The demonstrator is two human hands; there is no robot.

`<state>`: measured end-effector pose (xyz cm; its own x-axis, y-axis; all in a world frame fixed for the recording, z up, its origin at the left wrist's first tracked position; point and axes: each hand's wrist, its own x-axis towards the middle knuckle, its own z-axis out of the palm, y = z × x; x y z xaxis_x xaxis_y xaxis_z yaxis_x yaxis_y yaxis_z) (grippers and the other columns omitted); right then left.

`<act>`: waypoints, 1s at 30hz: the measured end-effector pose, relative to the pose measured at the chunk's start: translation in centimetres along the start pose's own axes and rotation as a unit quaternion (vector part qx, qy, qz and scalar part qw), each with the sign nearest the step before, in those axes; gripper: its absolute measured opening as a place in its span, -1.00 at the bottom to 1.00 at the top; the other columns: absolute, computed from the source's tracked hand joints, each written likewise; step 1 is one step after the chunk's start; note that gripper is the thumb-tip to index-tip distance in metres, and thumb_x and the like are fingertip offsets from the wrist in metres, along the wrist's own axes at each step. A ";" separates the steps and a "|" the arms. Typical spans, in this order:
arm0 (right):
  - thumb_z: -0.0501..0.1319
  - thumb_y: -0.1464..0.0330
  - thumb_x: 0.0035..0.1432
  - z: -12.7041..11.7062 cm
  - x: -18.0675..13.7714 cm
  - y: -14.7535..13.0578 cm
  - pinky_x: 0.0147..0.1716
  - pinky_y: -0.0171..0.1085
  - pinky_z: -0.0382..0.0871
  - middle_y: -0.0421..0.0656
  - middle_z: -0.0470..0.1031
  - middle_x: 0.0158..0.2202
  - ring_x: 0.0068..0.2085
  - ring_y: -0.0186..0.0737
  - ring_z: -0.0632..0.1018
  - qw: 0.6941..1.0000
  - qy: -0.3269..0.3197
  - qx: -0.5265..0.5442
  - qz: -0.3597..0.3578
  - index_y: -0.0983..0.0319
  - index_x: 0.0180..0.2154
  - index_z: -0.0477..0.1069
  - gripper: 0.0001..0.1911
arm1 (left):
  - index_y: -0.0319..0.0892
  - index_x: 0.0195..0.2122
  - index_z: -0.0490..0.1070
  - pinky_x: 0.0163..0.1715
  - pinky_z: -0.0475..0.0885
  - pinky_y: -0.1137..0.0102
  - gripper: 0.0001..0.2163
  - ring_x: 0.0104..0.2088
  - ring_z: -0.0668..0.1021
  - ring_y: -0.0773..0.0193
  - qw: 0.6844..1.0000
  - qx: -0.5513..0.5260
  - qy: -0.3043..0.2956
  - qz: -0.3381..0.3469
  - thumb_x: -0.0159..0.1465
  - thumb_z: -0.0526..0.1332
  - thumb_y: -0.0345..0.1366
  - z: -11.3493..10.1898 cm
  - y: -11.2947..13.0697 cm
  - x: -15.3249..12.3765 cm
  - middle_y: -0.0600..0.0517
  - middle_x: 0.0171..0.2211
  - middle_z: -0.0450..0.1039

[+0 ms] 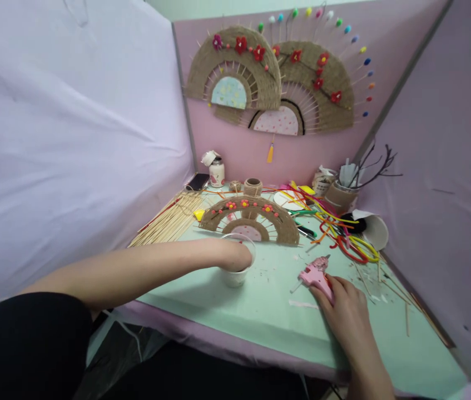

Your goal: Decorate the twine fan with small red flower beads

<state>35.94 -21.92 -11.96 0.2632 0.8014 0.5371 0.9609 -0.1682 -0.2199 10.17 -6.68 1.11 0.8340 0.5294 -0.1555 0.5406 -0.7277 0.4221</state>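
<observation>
My left hand (237,256) reaches down into a clear plastic cup (235,279) near the table's front edge. Its fingers are hidden inside, so what they touch does not show. My right hand (346,305) is wrapped round the handle of a pink hot glue gun (316,276), whose nozzle points away toward the back right. Just behind the cup stands a small twine-wrapped fan (287,225) with red flowers along its arc and a pink patterned half-circle at its base.
Thin bamboo sticks (170,216) lie at the back left beside a phone (197,182). Colourful pipe cleaners (360,250), scissors (302,213) and a cutter (307,231) cover the right. Behind are a twine spool (253,186) and a pot with branches (341,195). Two larger fans (235,66) hang on the back wall.
</observation>
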 end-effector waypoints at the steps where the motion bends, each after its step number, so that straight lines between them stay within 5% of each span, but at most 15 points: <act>1: -0.22 -0.18 0.21 0.1 0.0 0.0 -0.12 0.00 0.32 0.15 0.50 -0.15 -0.16 0.14 0.46 1.000 0.006 0.000 -0.004 0.41 -0.08 0.49 -0.12 | -0.16 -0.92 0.18 -0.50 0.25 0.35 -0.64 -0.66 0.31 0.28 1.000 0.012 -0.027 0.001 -0.23 0.32 -0.63 -0.1 0.2 0.0 0.04 -0.86 0.18; 4: -0.22 -0.19 0.20 0.1 0.2 0.0 -0.14 0.00 0.32 0.14 0.51 -0.19 -0.18 0.13 0.47 0.999 0.030 -0.004 -0.021 0.41 -0.15 0.52 -0.12 | -0.16 -0.93 0.12 -0.47 0.25 0.31 -0.60 -0.62 0.38 0.20 0.992 0.073 -0.102 0.003 -0.19 0.28 -0.65 -0.7 1.2 -0.2 -0.03 -0.82 0.24; 9: -0.20 -0.15 0.23 -0.3 0.5 0.0 -0.14 0.01 0.32 0.15 0.51 -0.23 -0.20 0.11 0.49 0.998 0.045 -0.007 -0.052 0.39 -0.24 0.53 -0.18 | -0.18 -0.88 0.23 -0.49 0.24 0.32 -0.66 -0.60 0.41 0.18 0.981 0.141 -0.132 0.009 -0.10 0.29 -0.58 -2.0 2.9 -0.7 -0.09 -0.74 0.37; 13: -0.17 -0.15 0.23 -0.7 0.4 0.1 -0.16 0.00 0.32 0.12 0.52 -0.25 -0.21 0.10 0.49 0.997 0.041 0.014 -0.060 0.37 -0.25 0.51 -0.22 | -0.26 -0.63 0.52 -0.52 0.19 0.33 -0.84 -0.58 0.42 0.22 0.964 0.222 -0.143 0.032 0.04 0.23 -0.53 -3.7 4.7 -1.5 -0.16 -0.58 0.51; 17: -0.16 -0.15 0.22 -1.3 0.4 0.1 -0.16 0.01 0.33 0.11 0.52 -0.28 -0.22 0.09 0.50 0.998 0.019 0.043 -0.035 0.34 -0.25 0.48 -0.25 | -0.32 -0.41 0.60 -0.52 0.18 0.34 -0.78 -0.51 0.46 0.22 0.956 0.263 -0.127 0.016 0.14 0.12 -0.50 -5.7 5.6 -2.9 -0.18 -0.43 0.57; 23: -0.07 -0.16 0.16 -2.9 0.7 -0.1 -0.22 -0.02 0.36 0.09 0.51 -0.30 -0.26 0.06 0.49 0.992 -0.023 0.121 0.040 0.31 -0.23 0.43 -0.31 | -0.21 -0.35 0.51 -0.46 0.23 0.46 -0.89 -0.45 0.45 0.35 0.999 -0.020 0.019 0.031 0.10 0.22 -0.40 -6.6 2.5 -4.8 0.05 -0.45 0.50; 30: 0.12 -0.06 0.11 -6.6 0.7 -2.1 -0.24 -0.18 0.43 -0.05 0.54 -0.22 -0.24 -0.08 0.53 0.930 -0.033 0.337 0.143 0.21 -0.15 0.43 -0.50 | -0.24 -0.38 0.42 -0.50 0.28 0.50 -0.89 -0.50 0.43 0.42 0.908 -0.391 0.149 0.012 0.11 0.29 -0.31 -5.0 0.9 -6.9 0.07 -0.50 0.45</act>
<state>34.66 -24.81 -5.78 0.4726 0.8168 0.3310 0.5747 -0.0009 -0.8183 4.36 -8.83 7.07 0.7147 0.6968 0.0603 0.1830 -0.2695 0.9455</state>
